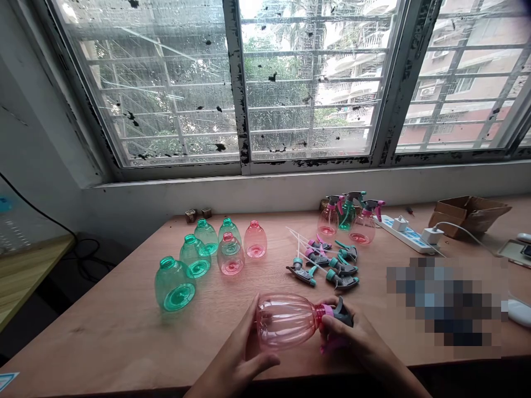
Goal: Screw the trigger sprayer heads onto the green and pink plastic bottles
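Note:
A clear pink spray bottle [286, 320] lies sideways between my hands, just above the table's near side. My left hand [244, 348] cups its base, thumb lifted off the front. At the neck, my right hand [348, 331] is closed around the pink collar of the dark spray head [342, 313], which sits on the bottle's mouth. Beyond the bottle lies a pile of loose spray heads [342, 268] in grey with green or pink parts, their thin tubes pointing back left. Open-necked green bottles [175, 284] and pink bottles [255, 240] stand to the left.
Three bottles with spray heads [328, 218] stand at the back. Right of them are a white power strip [404, 234] with plugs and an open cardboard box [467, 215]. A blurred patch covers the table's right side. Windows [311, 83] rise behind the table.

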`<control>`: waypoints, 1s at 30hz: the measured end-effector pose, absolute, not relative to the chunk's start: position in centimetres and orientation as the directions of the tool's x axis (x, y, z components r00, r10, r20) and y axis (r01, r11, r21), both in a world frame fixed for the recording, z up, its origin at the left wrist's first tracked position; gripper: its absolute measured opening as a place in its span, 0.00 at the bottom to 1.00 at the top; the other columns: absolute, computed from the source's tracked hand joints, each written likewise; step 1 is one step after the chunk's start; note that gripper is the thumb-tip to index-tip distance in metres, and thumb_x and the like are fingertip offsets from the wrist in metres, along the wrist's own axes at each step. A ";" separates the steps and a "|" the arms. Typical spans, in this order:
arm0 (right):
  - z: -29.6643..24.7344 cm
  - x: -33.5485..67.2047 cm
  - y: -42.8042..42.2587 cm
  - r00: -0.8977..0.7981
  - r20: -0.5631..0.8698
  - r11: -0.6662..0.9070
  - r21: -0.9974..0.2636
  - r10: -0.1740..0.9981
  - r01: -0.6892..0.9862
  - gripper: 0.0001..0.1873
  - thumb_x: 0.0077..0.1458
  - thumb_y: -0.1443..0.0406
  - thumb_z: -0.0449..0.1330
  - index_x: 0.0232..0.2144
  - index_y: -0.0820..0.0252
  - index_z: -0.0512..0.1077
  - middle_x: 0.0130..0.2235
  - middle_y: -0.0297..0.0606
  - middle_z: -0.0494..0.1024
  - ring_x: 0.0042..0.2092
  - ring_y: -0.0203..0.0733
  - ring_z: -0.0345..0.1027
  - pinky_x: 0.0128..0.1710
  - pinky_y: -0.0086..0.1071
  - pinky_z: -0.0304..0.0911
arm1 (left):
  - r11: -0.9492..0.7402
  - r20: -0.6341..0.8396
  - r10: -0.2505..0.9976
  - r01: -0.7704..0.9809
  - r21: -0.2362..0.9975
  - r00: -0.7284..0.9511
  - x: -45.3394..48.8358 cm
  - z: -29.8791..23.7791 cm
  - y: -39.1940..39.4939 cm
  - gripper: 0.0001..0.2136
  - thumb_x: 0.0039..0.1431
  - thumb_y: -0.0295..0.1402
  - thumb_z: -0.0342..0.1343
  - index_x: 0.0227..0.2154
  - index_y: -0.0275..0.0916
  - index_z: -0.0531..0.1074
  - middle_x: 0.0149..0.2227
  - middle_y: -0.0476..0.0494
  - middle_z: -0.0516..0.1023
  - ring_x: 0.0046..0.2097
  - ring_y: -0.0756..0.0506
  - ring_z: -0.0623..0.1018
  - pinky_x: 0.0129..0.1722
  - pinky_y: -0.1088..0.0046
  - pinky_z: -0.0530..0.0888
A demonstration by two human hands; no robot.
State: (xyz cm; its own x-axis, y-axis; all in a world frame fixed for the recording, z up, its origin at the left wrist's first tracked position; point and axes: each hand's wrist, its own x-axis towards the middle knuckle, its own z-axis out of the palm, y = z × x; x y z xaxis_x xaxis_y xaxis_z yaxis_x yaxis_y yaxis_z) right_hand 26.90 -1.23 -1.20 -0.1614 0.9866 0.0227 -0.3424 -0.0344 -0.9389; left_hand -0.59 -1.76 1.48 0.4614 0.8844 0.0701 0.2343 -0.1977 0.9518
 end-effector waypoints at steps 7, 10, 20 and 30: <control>-0.9 26.8 -1.4 -0.152 0.008 -0.047 -0.935 0.988 -0.351 0.26 0.46 0.53 0.73 0.40 0.61 0.69 0.25 0.34 0.79 0.25 0.43 0.74 0.26 0.38 0.74 | -0.244 0.104 0.885 0.261 0.934 0.453 -0.6 1.3 -1.6 0.47 0.59 0.37 0.63 0.70 0.46 0.35 0.68 0.40 0.58 0.66 0.37 0.63 0.68 0.60 0.55; -0.8 26.8 -1.4 -0.149 0.003 -0.052 -0.932 0.989 -0.359 0.26 0.46 0.53 0.73 0.40 0.61 0.69 0.25 0.34 0.79 0.25 0.43 0.74 0.26 0.38 0.74 | -0.225 0.089 0.888 0.259 0.939 0.451 -0.5 1.5 -1.7 0.49 0.58 0.38 0.65 0.70 0.45 0.34 0.69 0.40 0.56 0.68 0.36 0.60 0.68 0.60 0.55; -1.0 26.8 -1.4 -0.150 0.008 -0.046 -0.934 0.989 -0.354 0.25 0.46 0.53 0.73 0.39 0.61 0.69 0.25 0.34 0.79 0.25 0.44 0.75 0.26 0.39 0.74 | -0.198 0.076 0.896 0.238 0.951 0.438 -0.6 0.9 -1.6 0.47 0.59 0.37 0.63 0.70 0.47 0.35 0.64 0.38 0.66 0.64 0.37 0.67 0.67 0.58 0.58; -1.0 26.9 -1.3 -0.162 0.018 -0.042 -0.931 0.987 -0.362 0.24 0.47 0.54 0.73 0.39 0.61 0.69 0.25 0.34 0.79 0.25 0.43 0.75 0.27 0.38 0.74 | -0.183 0.066 0.904 0.243 0.953 0.423 -0.5 1.3 -1.7 0.46 0.57 0.40 0.65 0.70 0.47 0.40 0.66 0.39 0.63 0.66 0.36 0.64 0.67 0.58 0.57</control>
